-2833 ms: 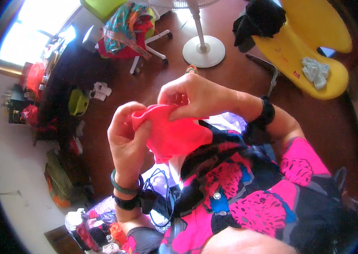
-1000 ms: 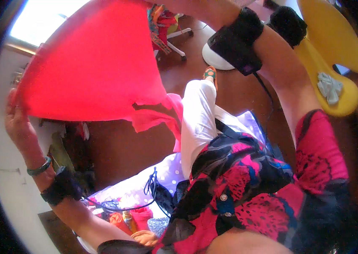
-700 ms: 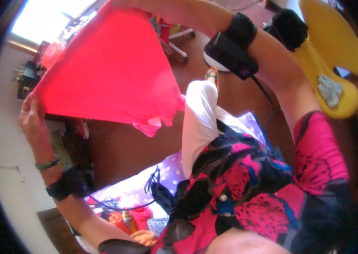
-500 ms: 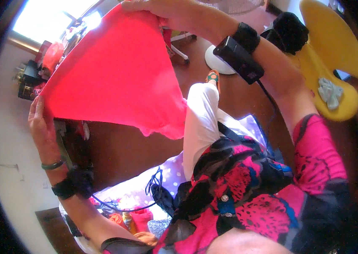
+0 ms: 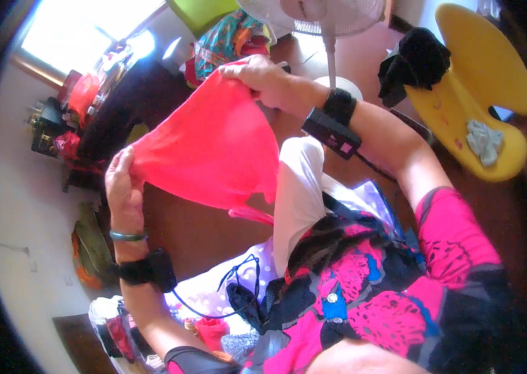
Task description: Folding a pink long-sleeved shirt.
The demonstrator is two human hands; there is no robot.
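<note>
A bright red cloth (image 5: pixel 213 146) hangs spread between my two hands; I cannot tell what kind of garment or cloth it is. My left hand (image 5: pixel 126 187) pinches its left corner, fingers closed on the fabric. Higher up and to the right, my right hand (image 5: pixel 263 81) grips the upper corner between thumb and fingers. The upper edge runs in a slanting line from one hand to the other. Below, the cloth narrows into loose folds beside my white-trousered knee (image 5: pixel 297 181), with a thin strip dangling at the bottom.
A standing fan (image 5: pixel 330 47) is at the top, in front of me. On the right is a yellow chair (image 5: pixel 481 93) with a black item (image 5: pixel 416 59) and a pale crumpled cloth (image 5: pixel 484 142) on it. A dotted lilac cover (image 5: pixel 204 290) and piled clothes (image 5: pixel 120 330) lie lower left.
Both hands have come closer together, the left moving right and the right moving down. The red cloth is less stretched and sits lower, showing the fan and a bundle behind it.
</note>
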